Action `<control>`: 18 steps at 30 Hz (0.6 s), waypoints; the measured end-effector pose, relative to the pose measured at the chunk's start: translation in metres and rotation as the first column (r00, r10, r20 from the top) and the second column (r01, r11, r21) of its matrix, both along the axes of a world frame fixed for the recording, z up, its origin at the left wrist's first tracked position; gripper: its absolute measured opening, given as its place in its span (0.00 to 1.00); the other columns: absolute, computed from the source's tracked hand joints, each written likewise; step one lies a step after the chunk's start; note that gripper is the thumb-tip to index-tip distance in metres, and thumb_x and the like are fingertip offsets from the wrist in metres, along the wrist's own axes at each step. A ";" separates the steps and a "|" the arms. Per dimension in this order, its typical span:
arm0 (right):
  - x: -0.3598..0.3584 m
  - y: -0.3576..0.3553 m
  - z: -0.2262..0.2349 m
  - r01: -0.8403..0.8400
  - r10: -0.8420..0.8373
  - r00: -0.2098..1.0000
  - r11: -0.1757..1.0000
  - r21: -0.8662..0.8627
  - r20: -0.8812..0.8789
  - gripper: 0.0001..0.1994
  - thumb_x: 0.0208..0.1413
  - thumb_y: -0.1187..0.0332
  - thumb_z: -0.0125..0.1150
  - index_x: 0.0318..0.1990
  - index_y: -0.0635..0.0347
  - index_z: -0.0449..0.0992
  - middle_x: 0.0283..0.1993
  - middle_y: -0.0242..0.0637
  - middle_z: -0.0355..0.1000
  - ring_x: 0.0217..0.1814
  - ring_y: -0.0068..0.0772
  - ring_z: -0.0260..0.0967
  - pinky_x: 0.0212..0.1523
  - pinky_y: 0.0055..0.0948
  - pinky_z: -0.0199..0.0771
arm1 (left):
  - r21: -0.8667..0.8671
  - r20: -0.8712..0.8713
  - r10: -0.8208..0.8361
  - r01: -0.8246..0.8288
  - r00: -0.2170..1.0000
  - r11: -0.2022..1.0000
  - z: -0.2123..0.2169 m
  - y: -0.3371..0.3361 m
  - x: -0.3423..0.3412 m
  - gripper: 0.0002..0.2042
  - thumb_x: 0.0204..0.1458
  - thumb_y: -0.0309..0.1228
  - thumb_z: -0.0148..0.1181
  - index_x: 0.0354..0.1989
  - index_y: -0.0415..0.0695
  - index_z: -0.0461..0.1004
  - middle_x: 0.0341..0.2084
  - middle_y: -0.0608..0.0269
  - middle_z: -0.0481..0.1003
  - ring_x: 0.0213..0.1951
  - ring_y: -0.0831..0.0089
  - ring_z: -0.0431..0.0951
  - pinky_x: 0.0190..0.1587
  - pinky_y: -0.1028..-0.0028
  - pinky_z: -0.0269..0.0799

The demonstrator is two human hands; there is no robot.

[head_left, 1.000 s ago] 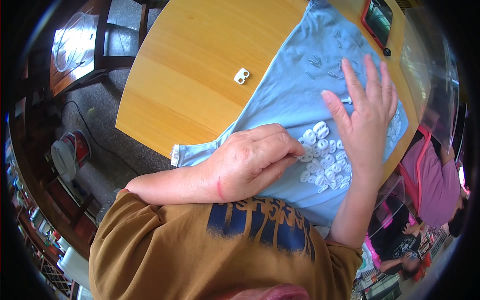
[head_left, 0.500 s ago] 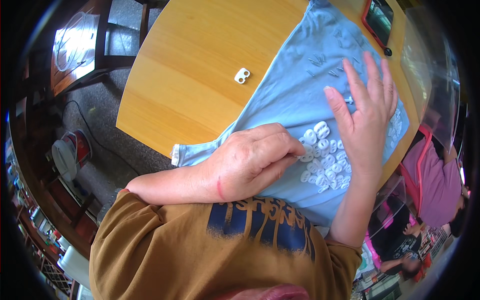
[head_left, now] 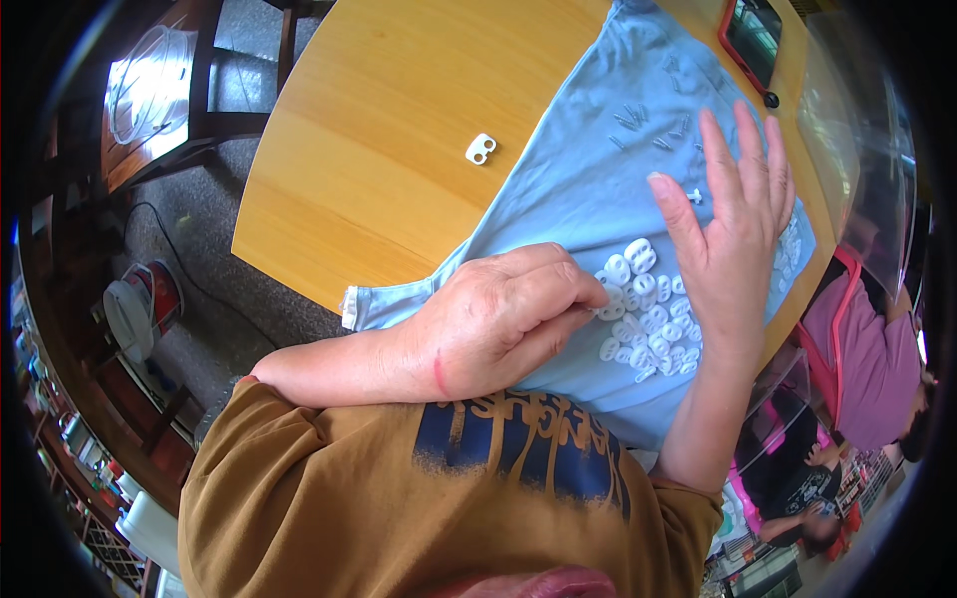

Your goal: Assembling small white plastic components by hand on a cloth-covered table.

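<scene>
Wooden bench [head_left: 399, 130], round-edged; lone white two-holed plastic piece [head_left: 480, 149] on bare wood; red-cased phone [head_left: 754, 35] at far edge; clear plastic bag [head_left: 150, 85] left.

The left hand [head_left: 498, 319] lies knuckles-up with its forearm crossing from the left and its fingers [head_left: 573, 289] curled and pinched together, while the right hand [head_left: 733, 229] lies palm-down, fingers spread flat and pointing away from the body.
</scene>
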State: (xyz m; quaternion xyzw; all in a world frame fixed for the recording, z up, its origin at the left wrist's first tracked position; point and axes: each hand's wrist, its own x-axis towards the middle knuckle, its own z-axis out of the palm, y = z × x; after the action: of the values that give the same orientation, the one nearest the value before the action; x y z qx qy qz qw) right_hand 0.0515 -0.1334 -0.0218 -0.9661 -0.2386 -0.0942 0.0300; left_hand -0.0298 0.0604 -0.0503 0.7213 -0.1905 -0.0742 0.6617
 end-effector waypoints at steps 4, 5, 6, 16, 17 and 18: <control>0.001 0.000 -0.002 -0.016 0.016 1.000 1.000 0.000 -0.015 0.25 0.47 0.53 0.59 0.50 0.58 0.70 0.58 0.45 0.59 0.64 0.50 0.48 0.60 0.50 0.43 | 0.009 -0.012 0.002 -0.001 1.000 1.000 0.001 0.000 0.000 0.09 0.42 0.16 0.57 0.33 0.37 0.72 0.26 0.58 0.72 0.30 0.63 0.74 0.32 0.71 0.69; 0.001 0.000 -0.002 -0.017 0.016 1.000 1.000 -0.022 -0.020 0.25 0.47 0.53 0.59 0.49 0.58 0.71 0.58 0.45 0.60 0.64 0.49 0.48 0.60 0.50 0.43 | 0.010 -0.011 0.001 -0.001 1.000 1.000 0.001 0.000 0.000 0.09 0.42 0.16 0.57 0.33 0.37 0.72 0.26 0.58 0.72 0.30 0.63 0.74 0.32 0.71 0.69; 0.001 -0.001 -0.003 -0.016 0.016 1.000 1.000 -0.021 -0.019 0.25 0.47 0.53 0.59 0.49 0.58 0.71 0.58 0.45 0.60 0.64 0.49 0.48 0.60 0.50 0.43 | 0.013 -0.004 0.002 -0.001 1.000 1.000 0.001 0.000 -0.001 0.09 0.42 0.16 0.57 0.33 0.37 0.72 0.27 0.58 0.72 0.30 0.64 0.74 0.32 0.71 0.69; -0.003 -0.005 0.001 -0.017 0.017 1.000 0.999 0.030 0.010 0.22 0.48 0.54 0.59 0.48 0.58 0.72 0.57 0.44 0.60 0.63 0.50 0.49 0.60 0.49 0.45 | 0.024 0.005 0.000 -0.001 1.000 1.000 0.000 0.000 -0.001 0.09 0.43 0.16 0.57 0.34 0.37 0.71 0.27 0.58 0.73 0.31 0.64 0.74 0.32 0.72 0.69; -0.004 -0.004 0.001 -0.030 0.029 0.999 0.998 0.049 0.018 0.22 0.47 0.56 0.60 0.47 0.58 0.72 0.57 0.44 0.61 0.63 0.50 0.50 0.60 0.49 0.45 | 0.025 0.004 0.001 -0.001 1.000 1.000 0.001 0.000 -0.001 0.09 0.43 0.16 0.57 0.34 0.37 0.71 0.27 0.58 0.73 0.31 0.64 0.74 0.32 0.72 0.69; -0.007 -0.002 0.002 -0.030 0.030 0.999 0.998 0.049 0.016 0.22 0.47 0.56 0.60 0.47 0.58 0.72 0.57 0.44 0.61 0.63 0.50 0.50 0.60 0.49 0.45 | 0.021 0.002 -0.001 0.001 1.000 1.000 0.001 0.001 -0.001 0.09 0.43 0.16 0.56 0.34 0.37 0.71 0.27 0.58 0.73 0.31 0.64 0.74 0.32 0.72 0.69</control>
State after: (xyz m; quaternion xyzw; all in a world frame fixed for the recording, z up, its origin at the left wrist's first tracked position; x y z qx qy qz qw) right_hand 0.0445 -0.1353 -0.0198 -0.9606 -0.2510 -0.1071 0.0536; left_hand -0.0305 0.0610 -0.0495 0.7283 -0.1907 -0.0757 0.6538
